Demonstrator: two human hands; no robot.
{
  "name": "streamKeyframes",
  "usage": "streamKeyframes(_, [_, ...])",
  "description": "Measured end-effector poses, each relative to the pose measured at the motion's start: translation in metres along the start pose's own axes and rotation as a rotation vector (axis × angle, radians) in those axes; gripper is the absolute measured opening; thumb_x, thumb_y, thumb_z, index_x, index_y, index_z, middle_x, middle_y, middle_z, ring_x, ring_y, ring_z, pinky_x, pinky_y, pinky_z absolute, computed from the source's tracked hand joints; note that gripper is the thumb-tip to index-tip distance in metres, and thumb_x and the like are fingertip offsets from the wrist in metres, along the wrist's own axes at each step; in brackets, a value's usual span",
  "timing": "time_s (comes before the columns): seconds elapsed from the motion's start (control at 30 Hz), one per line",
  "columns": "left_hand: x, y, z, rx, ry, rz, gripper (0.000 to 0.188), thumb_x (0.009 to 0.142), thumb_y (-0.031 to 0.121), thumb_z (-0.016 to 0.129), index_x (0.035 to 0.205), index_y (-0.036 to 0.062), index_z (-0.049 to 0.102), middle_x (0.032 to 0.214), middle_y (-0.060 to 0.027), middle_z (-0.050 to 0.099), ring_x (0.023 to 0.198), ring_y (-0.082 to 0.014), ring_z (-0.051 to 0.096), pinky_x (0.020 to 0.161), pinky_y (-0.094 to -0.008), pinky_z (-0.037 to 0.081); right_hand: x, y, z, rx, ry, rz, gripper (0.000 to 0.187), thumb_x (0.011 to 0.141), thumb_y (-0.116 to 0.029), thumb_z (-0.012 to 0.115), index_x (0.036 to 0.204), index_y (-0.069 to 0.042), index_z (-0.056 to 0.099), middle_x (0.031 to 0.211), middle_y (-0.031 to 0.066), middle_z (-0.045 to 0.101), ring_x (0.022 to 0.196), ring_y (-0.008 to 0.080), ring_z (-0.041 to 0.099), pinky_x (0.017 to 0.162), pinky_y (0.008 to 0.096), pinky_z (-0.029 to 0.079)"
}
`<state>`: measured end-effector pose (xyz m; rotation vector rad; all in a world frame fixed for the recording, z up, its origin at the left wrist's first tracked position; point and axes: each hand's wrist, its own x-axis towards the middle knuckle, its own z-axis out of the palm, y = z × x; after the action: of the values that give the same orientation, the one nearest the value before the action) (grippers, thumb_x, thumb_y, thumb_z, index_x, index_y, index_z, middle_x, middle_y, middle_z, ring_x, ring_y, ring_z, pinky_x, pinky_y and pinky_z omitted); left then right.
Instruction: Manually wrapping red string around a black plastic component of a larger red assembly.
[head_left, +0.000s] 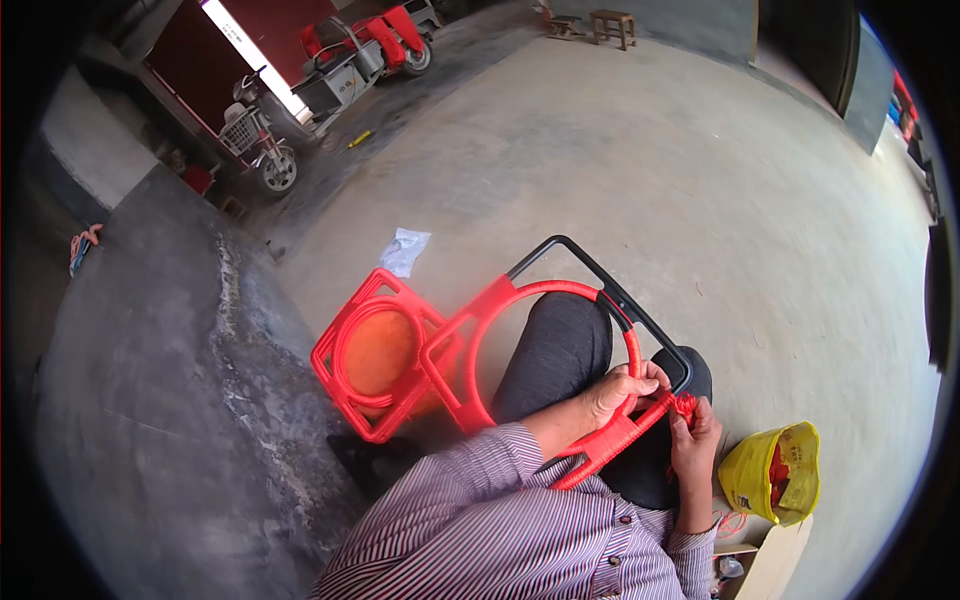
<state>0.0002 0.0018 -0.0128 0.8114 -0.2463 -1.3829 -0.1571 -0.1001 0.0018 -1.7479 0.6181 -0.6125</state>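
Note:
Across my lap rests a square frame [608, 450] with a round ring inside it. Much of it is wrapped in red cord, while the far and right bars are bare black rod. My left hand [608, 398] is closed around the ring's right side, fingertips near the wrapped corner. At that corner my right hand [696, 442] pinches a small bunched bundle of red cord [684, 403], close against the frame. Left of my knees, similar red-wrapped frames [335, 340] lie stacked, with an orange round surface [380, 352] showing through their rings.
To my right stands a yellow bag [742, 474] with red material inside, beside an open cardboard box [782, 558]. A clear plastic bag [404, 250] lies on the concrete floor. Farther off are a scooter [268, 160], a cargo tricycle [350, 80] and a wooden stool [612, 26].

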Motion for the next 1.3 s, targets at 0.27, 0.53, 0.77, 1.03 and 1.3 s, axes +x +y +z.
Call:
streamKeyframes(0.27, [0.008,-0.004,-0.005,-0.079,-0.073,0.015,0.008,0.087,0.010,0.057,0.094,0.0060,0.056,0.093,-0.0044,0.058,0.089,-0.0168,0.057,0.087,-0.0319,0.045,0.001,0.002,0.000,0.023,0.018,-0.023,0.014,0.080,0.003,0.057,0.074,-0.002,0.046,0.061,-0.0022,0.041,0.060,0.0060,0.037,0.052,0.0245,0.034])
streamKeyframes(0.53, [0.016,-0.017,-0.009,-0.134,-0.133,-0.017,0.004,0.087,0.008,0.052,0.090,0.0065,0.054,0.089,-0.0041,0.056,0.088,-0.0162,0.056,0.088,-0.0322,0.044,-0.007,0.011,-0.012,0.028,-0.137,0.014,0.016,0.080,0.000,0.063,0.074,-0.003,0.049,0.061,-0.0049,0.042,0.060,0.0052,0.038,0.053,0.0237,0.034])
streamKeyframes(0.77, [0.006,-0.014,0.005,-0.001,-0.023,-0.017,0.023,0.087,0.030,0.056,0.093,0.0071,0.058,0.091,-0.0050,0.059,0.084,-0.0164,0.058,0.076,-0.0303,0.050,0.010,0.009,-0.059,-0.040,0.069,0.119,0.015,0.085,-0.009,0.054,0.093,0.001,0.061,0.080,0.0050,0.054,0.072,0.0144,0.048,0.065,0.0278,0.039])
streamKeyframes(1.03, [0.001,0.004,0.008,0.011,0.273,0.385,0.036,0.086,0.012,0.055,0.121,0.0070,0.047,0.105,-0.0087,0.058,0.081,-0.0166,0.060,0.070,-0.0310,0.051,0.064,-0.056,-0.033,-0.579,-0.237,-0.313,0.032,0.075,-0.002,0.069,0.105,-0.006,0.060,0.092,0.0107,0.061,0.078,0.0241,0.064,0.065,0.0345,0.053])
streamKeyframes(1.3, [-0.005,0.002,0.009,-0.025,0.142,0.128,0.055,0.087,0.028,0.051,0.129,-0.0076,0.043,0.118,-0.0229,0.057,0.112,-0.0311,0.056,0.101,-0.0425,0.042,0.050,-0.005,-0.034,-0.348,0.233,-0.358,0.030,0.076,-0.014,0.070,0.103,-0.007,0.061,0.097,0.0091,0.062,0.098,0.0279,0.059,0.082,0.0391,0.049])
